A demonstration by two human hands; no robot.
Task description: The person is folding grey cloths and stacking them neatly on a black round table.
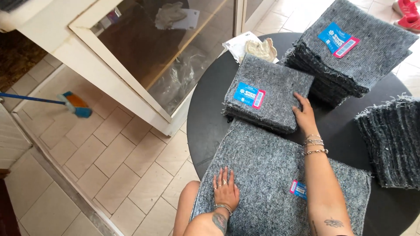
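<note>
Head view, looking down on a round black table (210,126). A large grey cloth (267,175) lies unfolded at the near side, roughly square, so no clear long axis shows; its edges run slightly skewed to the frame, 1 corner towards the upper left. Its near edge hangs off the table and is cut off by the frame's bottom. A blue-and-pink label (299,189) sits right of its middle, partly hidden by the right forearm.

The left hand (225,189) lies flat on the cloth, palm down, fingers slightly spread and pointing away from the person. The right hand (304,114) reaches past the cloth's far edge and rests open, fingers together, against the right side of a small stack (269,91) of folded grey cloths; it grips nothing.

A taller stack (354,48) stands behind, a third stack (391,140) at the right is cut off by the frame. A crumpled rag (261,49) lies on white paper at the far rim. On the tiled floor, a broom (75,105) beside a cabinet (109,83).
</note>
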